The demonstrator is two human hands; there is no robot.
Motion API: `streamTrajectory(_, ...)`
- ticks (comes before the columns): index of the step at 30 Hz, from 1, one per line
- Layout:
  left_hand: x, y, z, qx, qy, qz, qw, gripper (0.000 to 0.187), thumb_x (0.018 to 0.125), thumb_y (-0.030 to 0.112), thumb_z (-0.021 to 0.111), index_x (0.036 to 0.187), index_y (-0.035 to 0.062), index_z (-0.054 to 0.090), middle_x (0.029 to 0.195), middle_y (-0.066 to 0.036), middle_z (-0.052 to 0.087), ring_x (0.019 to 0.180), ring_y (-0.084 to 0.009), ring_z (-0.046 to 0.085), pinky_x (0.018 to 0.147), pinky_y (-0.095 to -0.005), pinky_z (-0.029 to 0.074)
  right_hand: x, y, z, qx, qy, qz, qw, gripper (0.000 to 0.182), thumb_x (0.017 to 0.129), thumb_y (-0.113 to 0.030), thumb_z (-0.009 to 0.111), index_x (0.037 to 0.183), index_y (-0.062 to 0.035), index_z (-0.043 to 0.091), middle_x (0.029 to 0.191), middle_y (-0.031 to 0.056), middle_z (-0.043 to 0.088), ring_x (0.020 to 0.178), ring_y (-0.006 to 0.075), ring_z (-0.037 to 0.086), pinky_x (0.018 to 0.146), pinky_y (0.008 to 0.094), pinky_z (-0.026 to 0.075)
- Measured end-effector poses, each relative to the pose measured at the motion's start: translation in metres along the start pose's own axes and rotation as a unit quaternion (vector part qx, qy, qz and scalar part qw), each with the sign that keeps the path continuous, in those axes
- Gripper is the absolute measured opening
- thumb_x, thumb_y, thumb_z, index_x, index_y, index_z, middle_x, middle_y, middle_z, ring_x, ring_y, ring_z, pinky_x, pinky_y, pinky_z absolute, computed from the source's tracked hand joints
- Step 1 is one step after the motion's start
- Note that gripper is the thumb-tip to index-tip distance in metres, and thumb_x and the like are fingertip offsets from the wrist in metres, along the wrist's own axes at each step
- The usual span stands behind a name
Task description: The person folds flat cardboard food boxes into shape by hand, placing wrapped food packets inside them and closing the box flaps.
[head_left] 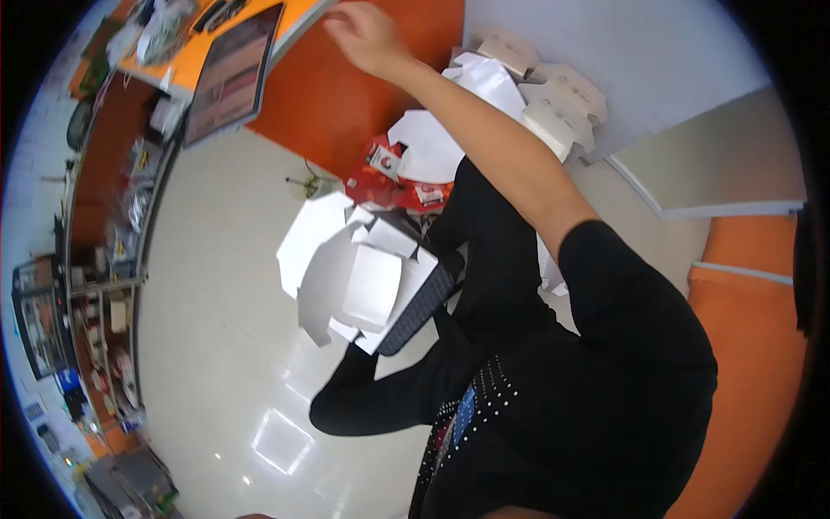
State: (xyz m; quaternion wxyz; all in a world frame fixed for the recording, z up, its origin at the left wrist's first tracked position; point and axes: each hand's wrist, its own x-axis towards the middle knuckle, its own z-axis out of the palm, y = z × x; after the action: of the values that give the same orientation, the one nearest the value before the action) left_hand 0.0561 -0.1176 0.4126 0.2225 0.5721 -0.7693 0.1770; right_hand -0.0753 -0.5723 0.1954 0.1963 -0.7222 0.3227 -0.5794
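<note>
My right hand (367,36) is raised beside the orange desk's edge, its fingers loosely bent and apart, slightly blurred, with nothing visible in them. Only slivers of skin show at the bottom edge, and my left hand's fingers cannot be made out. White folded cartons (372,290) rest on a dark textured stool or basket (417,313) by my legs. One flat white piece (313,242) sticks out to the left. Neither hand touches them in view.
A screen (233,78) lies at the orange desk (298,22). Beyond my forearm are stacked white cartons (553,108) and red packages (372,182) on the floor. Shelves (108,285) with assorted goods line the left. An orange panel (748,346) stands at the right.
</note>
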Motion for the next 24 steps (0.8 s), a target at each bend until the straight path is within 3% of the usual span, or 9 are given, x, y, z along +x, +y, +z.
streamTrajectory(3, -0.005, 0.001, -0.006, -0.003, -0.013, -0.007, 1.000, 0.029, 0.102, 0.015, 0.054, 0.128, 0.0015, 0.060, 0.132, -0.017, 0.059, 0.124, -0.0326, 0.052, 0.106, -0.0414, 0.038, -0.118, 0.014, -0.036, -0.015, -0.032, 0.099, 0.994, 0.028, 0.097, -0.025, 0.060, 0.115, -0.0045, 0.066, 0.117, 0.0147, 0.065, 0.105, 0.0344, 0.065, 0.090, 0.0406, 0.053)
streamTrajectory(5, -0.007, 0.002, -0.010, -0.007, -0.021, -0.009, 1.000, 0.029, 0.102, 0.015, 0.054, 0.127, 0.0014, 0.061, 0.131, -0.017, 0.060, 0.123, -0.0325, 0.053, 0.106, -0.0413, 0.038, -0.208, 0.056, -0.051, -0.074, -0.081, 0.046, 0.993, 0.025, 0.096, -0.021, 0.062, 0.114, -0.0049, 0.067, 0.115, 0.0141, 0.065, 0.099, 0.0334, 0.066, 0.087, 0.0398, 0.053)
streamTrajectory(7, -0.008, 0.004, -0.012, -0.007, -0.028, -0.012, 0.999, 0.028, 0.102, 0.015, 0.054, 0.126, 0.0013, 0.061, 0.130, -0.017, 0.060, 0.122, -0.0324, 0.054, 0.105, -0.0412, 0.039, -0.242, 0.035, -0.076, -0.135, -0.288, 0.108, 0.942, 0.024, 0.094, -0.018, 0.064, 0.114, -0.0046, 0.068, 0.116, 0.0138, 0.065, 0.097, 0.0317, 0.067, 0.085, 0.0394, 0.054)
streamTrajectory(10, -0.011, 0.004, -0.013, -0.015, -0.036, -0.018, 0.999, 0.028, 0.102, 0.015, 0.054, 0.125, 0.0012, 0.061, 0.129, -0.017, 0.061, 0.120, -0.0323, 0.054, 0.104, -0.0410, 0.040, -0.266, 0.034, -0.066, -0.008, -0.274, 0.268, 0.924, 0.026, 0.093, -0.020, 0.063, 0.114, -0.0055, 0.069, 0.118, 0.0143, 0.064, 0.095, 0.0312, 0.069, 0.087, 0.0413, 0.054)
streamTrajectory(13, -0.012, 0.008, -0.015, -0.012, -0.038, -0.016, 0.999, 0.027, 0.102, 0.015, 0.055, 0.124, 0.0011, 0.062, 0.127, -0.017, 0.062, 0.119, -0.0321, 0.055, 0.103, -0.0409, 0.040, -0.279, 0.042, -0.063, -0.122, -0.305, 0.188, 0.926, 0.027, 0.094, -0.022, 0.062, 0.114, -0.0052, 0.069, 0.116, 0.0152, 0.065, 0.097, 0.0328, 0.068, 0.088, 0.0434, 0.053)
streamTrajectory(14, -0.013, 0.009, -0.018, -0.011, -0.040, -0.020, 0.999, 0.027, 0.102, 0.015, 0.055, 0.124, 0.0010, 0.062, 0.127, -0.017, 0.062, 0.118, -0.0321, 0.056, 0.102, -0.0408, 0.041, -0.282, 0.040, -0.060, -0.097, -0.308, 0.222, 0.920, 0.025, 0.093, -0.016, 0.064, 0.112, -0.0014, 0.069, 0.111, 0.0177, 0.066, 0.096, 0.0330, 0.068, 0.088, 0.0406, 0.053)
streamTrajectory(18, -0.017, 0.014, -0.018, -0.012, -0.040, -0.021, 0.999, 0.026, 0.102, 0.016, 0.055, 0.123, 0.0009, 0.063, 0.125, -0.017, 0.063, 0.116, -0.0319, 0.057, 0.101, -0.0406, 0.042, -0.295, 0.041, -0.051, -0.074, -0.323, 0.193, 0.924, 0.020, 0.094, -0.018, 0.065, 0.104, -0.0018, 0.070, 0.103, 0.0166, 0.067, 0.095, 0.0330, 0.067, 0.085, 0.0396, 0.053)
streamTrajectory(22, -0.021, 0.017, -0.021, -0.011, -0.042, -0.023, 0.999, 0.026, 0.102, 0.016, 0.055, 0.121, 0.0007, 0.063, 0.123, -0.017, 0.064, 0.114, -0.0318, 0.058, 0.099, -0.0404, 0.043, -0.305, 0.024, -0.044, -0.025, -0.349, 0.135, 0.927, 0.021, 0.096, -0.024, 0.061, 0.104, -0.0058, 0.070, 0.106, 0.0133, 0.067, 0.097, 0.0346, 0.065, 0.085, 0.0433, 0.052)
streamTrajectory(24, -0.023, 0.019, -0.022, -0.012, -0.044, -0.017, 0.999, 0.026, 0.102, 0.016, 0.055, 0.121, 0.0006, 0.063, 0.122, -0.017, 0.065, 0.113, -0.0317, 0.059, 0.099, -0.0403, 0.043, -0.316, 0.004, -0.038, 0.012, -0.347, 0.165, 0.923, 0.021, 0.097, -0.024, 0.061, 0.104, -0.0055, 0.069, 0.105, 0.0128, 0.067, 0.095, 0.0339, 0.065, 0.084, 0.0430, 0.052)
